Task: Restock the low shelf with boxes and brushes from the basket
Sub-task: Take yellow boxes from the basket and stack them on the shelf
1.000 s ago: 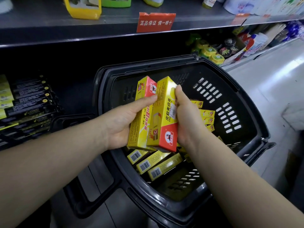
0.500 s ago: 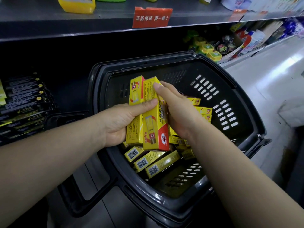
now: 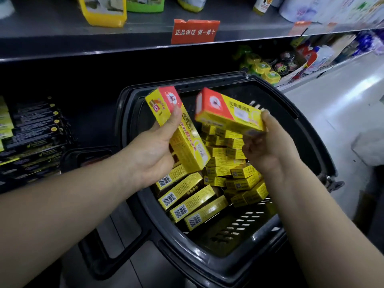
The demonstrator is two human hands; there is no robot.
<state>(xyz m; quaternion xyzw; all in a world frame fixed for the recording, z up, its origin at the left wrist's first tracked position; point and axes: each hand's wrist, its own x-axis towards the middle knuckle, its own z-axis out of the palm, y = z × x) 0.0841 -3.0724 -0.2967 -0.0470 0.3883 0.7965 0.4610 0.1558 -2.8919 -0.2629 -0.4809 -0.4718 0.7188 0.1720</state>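
A black plastic basket sits in front of the low shelf, holding several yellow boxes with barcodes. My left hand grips a yellow and red box upright above the basket's left side. My right hand pinches the end of a second yellow and red box, which lies almost level over the basket's middle. The two held boxes are apart. No brushes show.
The dark low shelf behind the basket holds black and yellow packs at the left. Round yellow tins stand at the right. An upper shelf with a red label overhangs. Pale floor lies to the right.
The two boxes were held together upright in both hands. They have since come apart: my right hand took one and turned it level, my left kept the other and lifted it.
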